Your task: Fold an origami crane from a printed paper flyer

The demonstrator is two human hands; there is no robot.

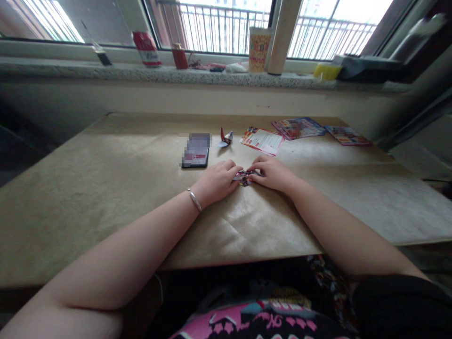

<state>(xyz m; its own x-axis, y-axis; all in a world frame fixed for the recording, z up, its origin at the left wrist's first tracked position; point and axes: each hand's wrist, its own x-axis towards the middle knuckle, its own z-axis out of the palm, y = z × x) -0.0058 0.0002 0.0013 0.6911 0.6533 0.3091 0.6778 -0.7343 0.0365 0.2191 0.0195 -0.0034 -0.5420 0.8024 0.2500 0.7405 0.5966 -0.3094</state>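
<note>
Between my two hands a small folded piece of printed paper [245,179] lies on the table. The fingers of my left hand [221,180] pinch its left side, and a silver bracelet circles that wrist. On the opposite side, my right hand [273,173] grips the paper with thumb and fingers. Part of the paper is hidden under the fingertips. Just beyond the hands stands a small folded paper crane [226,138] in red, white and dark print. A phone [196,150] rests left of the crane, its screen blurred.
Printed leaflets [264,140] lie beyond my right hand, with more glossy sheets [300,128] and another pile [347,135] farther right. A cloth-like cover spreads over the table [106,197]. Along the windowsill stand a red can [147,49], a red bottle [180,57] and a patterned cup [259,51].
</note>
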